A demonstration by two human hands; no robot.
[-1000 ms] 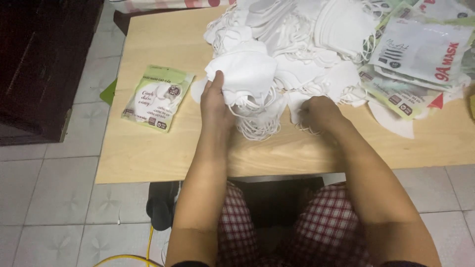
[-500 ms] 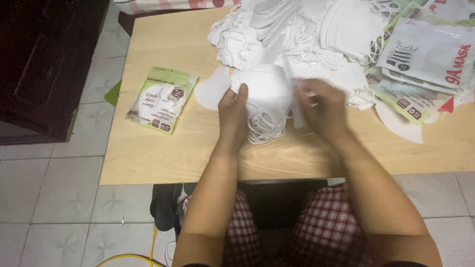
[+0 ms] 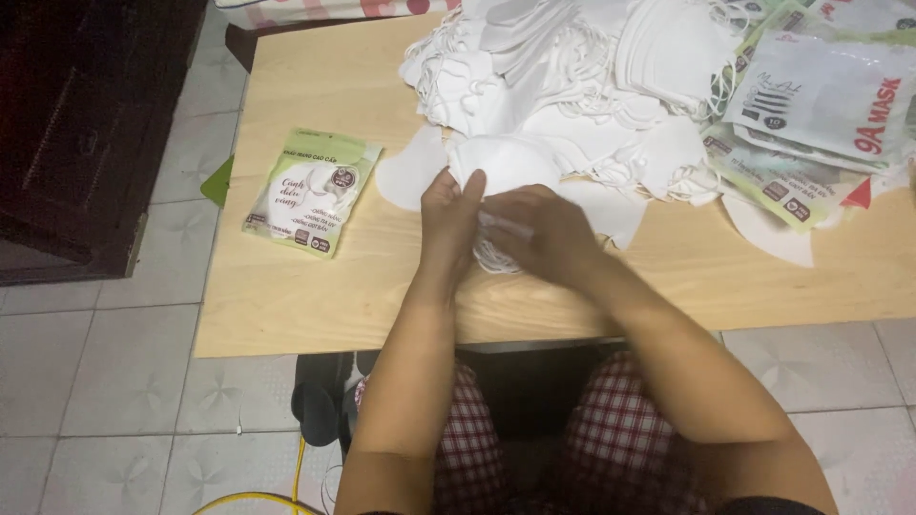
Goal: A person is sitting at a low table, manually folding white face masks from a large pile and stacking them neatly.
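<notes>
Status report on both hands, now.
Left hand and right hand both gripping a stack of white masks. Loose mask pile crowds behind. Green packet lies left, apart.

My forearms are bare, no sleeves; my legs, lower centre of frame, wear red-and-white checked trousers (image 3: 611,448).

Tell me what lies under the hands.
Both the left hand and right hand grip a small stack of white masks; ear loops hang below. How many masks is hidden.
</notes>
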